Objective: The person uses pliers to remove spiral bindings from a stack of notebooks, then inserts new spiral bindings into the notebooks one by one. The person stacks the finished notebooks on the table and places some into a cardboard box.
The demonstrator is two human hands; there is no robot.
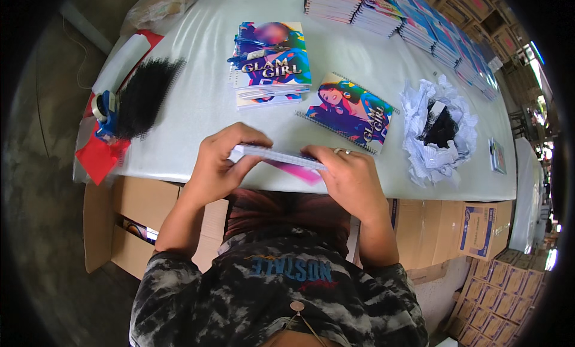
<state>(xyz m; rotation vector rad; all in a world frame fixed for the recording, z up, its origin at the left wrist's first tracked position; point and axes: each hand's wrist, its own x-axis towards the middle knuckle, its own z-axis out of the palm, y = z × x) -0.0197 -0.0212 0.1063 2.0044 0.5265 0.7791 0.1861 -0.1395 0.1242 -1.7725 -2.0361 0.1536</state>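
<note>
A notebook [278,156], seen edge-on with white pages and a bit of pink cover showing below, is held level over the table's near edge. My left hand [224,158] grips its left end, thumb below and fingers above. My right hand [353,176], with a ring on one finger, grips the right end. Just beyond lies a spiral notebook [350,110] with a colourful illustrated cover, turned at an angle. Behind my left hand stands a short stack of similar notebooks [272,80], with a blue tool or clip [245,58] lying on top.
At left are a pile of black spiral coils [147,98], a blue tape dispenser [106,114] and red sheets [102,158]. Crumpled white paper [413,134] surrounds more black coils [440,128] at right. Notebook stacks [413,26] line the far edge. Open cardboard boxes [144,203] stand below the table.
</note>
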